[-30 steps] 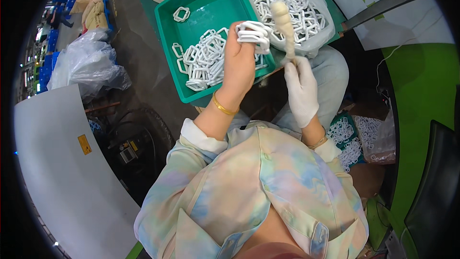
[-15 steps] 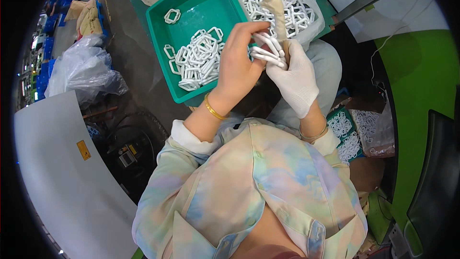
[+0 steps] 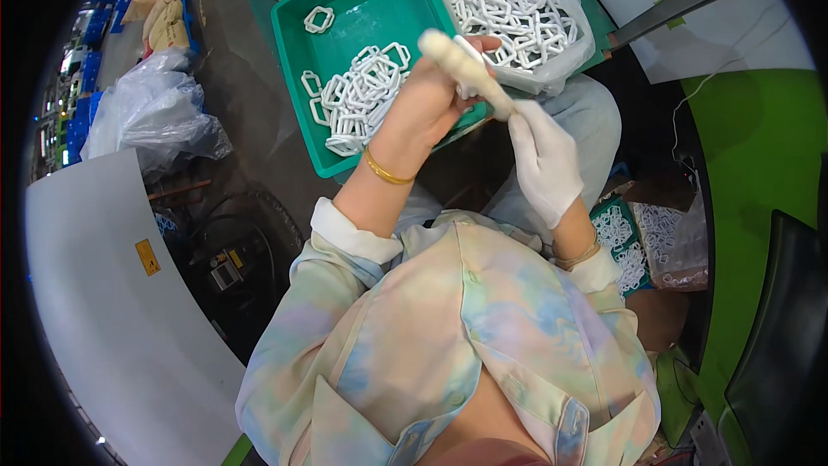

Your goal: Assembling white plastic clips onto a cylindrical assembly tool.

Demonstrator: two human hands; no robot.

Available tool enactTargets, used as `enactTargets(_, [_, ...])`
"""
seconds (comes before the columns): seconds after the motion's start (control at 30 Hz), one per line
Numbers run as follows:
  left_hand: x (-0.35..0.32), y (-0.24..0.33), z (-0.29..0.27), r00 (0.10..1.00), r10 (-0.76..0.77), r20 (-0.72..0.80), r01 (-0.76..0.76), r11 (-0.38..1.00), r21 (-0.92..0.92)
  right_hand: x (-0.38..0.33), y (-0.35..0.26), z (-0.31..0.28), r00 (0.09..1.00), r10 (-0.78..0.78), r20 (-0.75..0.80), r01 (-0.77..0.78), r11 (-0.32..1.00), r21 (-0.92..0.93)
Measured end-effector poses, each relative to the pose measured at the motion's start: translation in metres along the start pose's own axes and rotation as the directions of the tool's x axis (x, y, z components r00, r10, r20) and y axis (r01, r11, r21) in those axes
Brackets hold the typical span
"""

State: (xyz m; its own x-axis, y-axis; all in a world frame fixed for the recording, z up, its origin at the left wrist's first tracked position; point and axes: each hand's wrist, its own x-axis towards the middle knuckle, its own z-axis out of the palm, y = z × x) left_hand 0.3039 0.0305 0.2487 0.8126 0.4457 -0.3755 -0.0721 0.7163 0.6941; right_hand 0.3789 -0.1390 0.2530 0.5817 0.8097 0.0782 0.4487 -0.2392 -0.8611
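Note:
My bare left hand [image 3: 424,102] is closed round a few white plastic links [image 3: 470,78], partly hidden behind a stick. My right hand [image 3: 547,164], in a white knit glove, grips the lower end of this stick [image 3: 457,63], which is thickly wrapped in cream-coloured material. The stick slants up and to the left across the front of the links, its rounded tip over my left fingers. Just left of my left hand, a pile of white links [image 3: 358,95] lies in a green tray [image 3: 297,91].
A clear plastic bag [image 3: 552,78] full of white links stands right of the tray. A loose ring of links [image 3: 319,20] lies in the tray's far left. Lower right are more boxed links [image 3: 614,229]. A grey-white panel [image 3: 112,285] stands on the left.
The wrapped stick has swung from nearly upright to a leftward slant, across the links. My right hand has moved slightly right and toward me; my left hand has turned, its fingers now behind the stick.

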Motion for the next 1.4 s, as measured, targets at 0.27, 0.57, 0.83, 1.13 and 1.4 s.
enactTargets(0.27, [0.009, -0.022, -0.004, 0.957, -0.242, 0.157, 0.284, 0.688, -0.668, -0.008, 0.012, -0.010, 0.997, 0.041, -0.058, -0.048, 0.991, -0.128])
enactTargets(0.57, [-0.005, -0.031, 0.014, 0.955, -0.057, 0.292, 0.197, 0.857, -0.477, 0.015, -0.024, -0.008, 0.972, 0.231, -0.046, -0.205, 0.927, 0.314])
enactTargets(0.83, [-0.011, -0.027, 0.016, 0.958, 0.081, 0.274, 0.023, 0.933, -0.358, 0.017, -0.024, -0.006, 0.967, 0.190, -0.170, -0.139, 0.952, 0.273])
enactTargets(1.13, [-0.017, -0.026, 0.013, 0.966, 0.040, 0.255, 0.073, 0.905, -0.418, 0.024, -0.016, -0.019, 0.948, 0.212, -0.239, -0.136, 0.945, 0.298])
enactTargets(1.4, [-0.010, -0.024, 0.009, 0.937, 0.135, 0.323, 0.039, 0.876, -0.481, 0.002, -0.017, -0.008, 0.994, 0.090, -0.058, -0.075, 0.970, 0.232])
